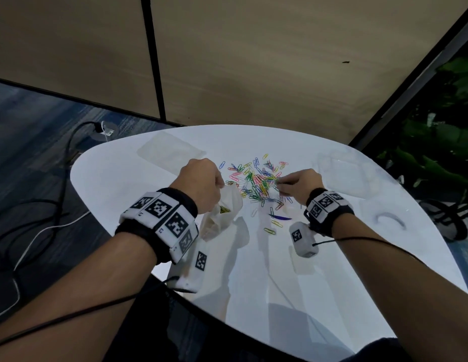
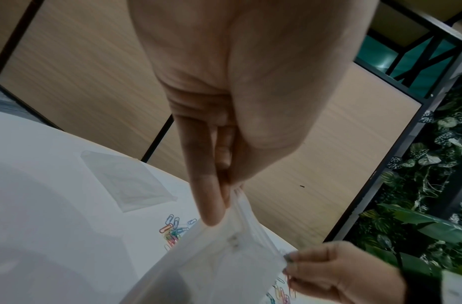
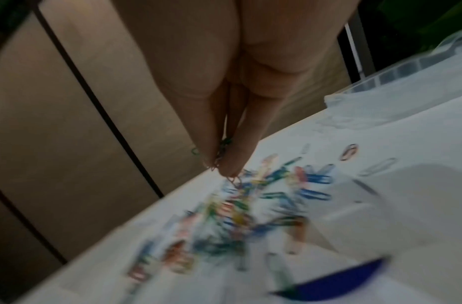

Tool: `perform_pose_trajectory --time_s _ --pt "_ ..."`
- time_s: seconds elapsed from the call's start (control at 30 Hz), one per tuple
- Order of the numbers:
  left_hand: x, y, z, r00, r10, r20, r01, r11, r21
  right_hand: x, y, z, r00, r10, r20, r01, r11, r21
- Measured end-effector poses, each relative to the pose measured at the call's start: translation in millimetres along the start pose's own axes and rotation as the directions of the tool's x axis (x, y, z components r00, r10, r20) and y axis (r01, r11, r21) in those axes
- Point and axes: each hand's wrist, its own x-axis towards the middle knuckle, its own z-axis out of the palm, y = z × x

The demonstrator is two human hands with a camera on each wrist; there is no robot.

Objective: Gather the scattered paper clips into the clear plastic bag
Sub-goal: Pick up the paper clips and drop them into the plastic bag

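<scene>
Multicoloured paper clips (image 1: 256, 178) — pink, blue, green, yellow — on a white table (image 1: 332, 257); black-and-white checked wristbands (image 1: 162, 218).

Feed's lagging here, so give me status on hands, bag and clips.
Left hand pinches the clear plastic bag by its rim. Right hand pinches a few paper clips above the pile. Most clips on the white table. Nothing in the way.

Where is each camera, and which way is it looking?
Head: sits up high, looks down at the white table; both forearms, left hand and right hand show.
Left wrist: looks along the left hand, whose fingers pinch the clear bag.
Right wrist: looks along the right hand, whose fingertips pinch clips above the paper clips.
Shared: head and right wrist both show the clip pile; head and left wrist, the bag.
</scene>
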Motion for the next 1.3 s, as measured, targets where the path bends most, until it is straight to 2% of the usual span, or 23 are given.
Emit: perform_pose_trajectory --time_s 0.03,0.1,0.13,0.2,0.27,0.3,0.33,0.37,0.43,0.5,0.57,0.63,0.7,0.73,0.8,0.87,0.93,1.0,1.07,1.17,1.23,1.3 --pt "-0.1 0.1 -0.3 1.000 -0.002 -0.002 0.002 1.000 -0.001 -8.3 -10.7 -2.3 0.998 -0.003 0.062 -0.009 0.982 0.191" --pt "-0.5 0.2 -0.8 1.000 -0.009 -0.005 0.009 1.000 -0.014 -27.4 -32.6 -2.0 0.980 -0.074 0.185 -0.026 0.873 0.487" --pt "-0.6 0.0 -1.0 1.000 -0.013 -0.006 0.013 1.000 -0.024 -37.6 -42.9 0.5 0.965 -0.123 0.233 -0.029 0.828 0.561" --pt "-1.4 0.2 -1.4 1.000 -0.017 -0.011 0.017 0.999 -0.041 -56.5 -59.0 8.4 0.927 -0.221 0.302 -0.002 0.804 0.595" --pt "-2.3 0.6 -1.0 1.000 -0.018 -0.018 0.017 0.998 -0.059 -71.1 -67.5 20.1 0.885 -0.323 0.334 0.143 0.873 0.466" --pt "-3.0 0.8 -0.6 1.000 -0.017 -0.020 0.016 0.997 -0.069 -76.1 -69.1 26.7 0.865 -0.374 0.336 0.271 0.910 0.314" --pt "-4.2 1.3 -0.3 1.000 -0.017 -0.020 0.015 0.997 -0.079 -80.4 -69.9 33.9 0.842 -0.417 0.341 0.392 0.909 0.145" --pt "-5.2 1.4 -0.1 1.000 -0.014 -0.018 0.013 0.996 -0.086 -84.0 -70.5 41.5 0.817 -0.458 0.349 0.491 0.871 -0.006" --pt "-5.6 -0.1 -0.5 1.000 -0.007 -0.014 0.006 0.996 -0.093 -89.3 -75.6 53.3 0.760 -0.526 0.383 0.616 0.770 -0.167" --pt "-5.1 -4.6 -3.3 1.000 -0.006 -0.018 0.005 0.994 -0.106 -92.4 -86.1 54.9 0.714 -0.543 0.442 0.678 0.693 -0.245" --pt "-3.5 -12.4 -8.4 0.999 -0.021 -0.029 0.017 0.993 -0.117 -92.5 -98.4 48.9 0.690 -0.519 0.504 0.691 0.680 -0.247" --pt "-2.8 -22.1 -14.2 0.998 -0.047 -0.047 0.041 0.991 -0.126 -88.0 -108.4 40.9 0.719 -0.509 0.473 0.620 0.777 -0.105" --pt "-3.2 -32.9 -20.7 0.995 -0.075 -0.072 0.065 0.990 -0.126 -68.4 -108.7 40.7 0.800 -0.490 0.345 0.499 0.864 0.071" --pt "-3.2 -38.1 -24.1 0.993 -0.087 -0.081 0.076 0.989 -0.129 -51.5 -104.7 44.5 0.838 -0.472 0.273 0.467 0.880 0.088" --pt "-3.0 -47.8 -30.8 0.989 -0.116 -0.087 0.103 0.985 -0.141 -13.8 -93.7 58.0 0.874 -0.434 0.217 0.457 0.887 -0.068" --pt "-1.2 -56.0 -37.1 0.986 -0.137 -0.099 0.123 0.983 -0.136 14.3 -87.2 78.6 0.868 -0.413 0.276 0.489 0.810 -0.324" --pt "1.4 -62.4 -41.9 0.983 -0.148 -0.113 0.133 0.983 -0.127 30.5 -86.2 104.6 0.837 -0.363 0.410 0.532 0.717 -0.451" --pt "3.8 -64.9 -44.2 0.981 -0.148 -0.122 0.134 0.984 -0.115 39.6 -87.2 130.9 0.777 -0.309 0.549 0.609 0.589 -0.530" --pt "5.6 -63.8 -44.5 0.981 -0.148 -0.123 0.134 0.985 -0.111 44.0 -87.1 150.0 0.707 -0.269 0.654 0.698 0.415 -0.583" --pt "9.2 -60.7 -42.0 0.984 -0.137 -0.116 0.125 0.987 -0.103 40.5 -79.0 155.4 0.648 -0.260 0.716 0.761 0.240 -0.603" --pt "11.1 -59.8 -39.6 0.985 -0.127 -0.116 0.115 0.988 -0.104 36.4 -69.5 153.6 0.615 -0.354 0.704 0.786 0.218 -0.578" --pt "11.6 -58.4 -37.1 0.986 -0.124 -0.112 0.113 0.988 -0.106 36.0 -62.2 151.8 0.625 -0.413 0.662 0.779 0.275 -0.564"
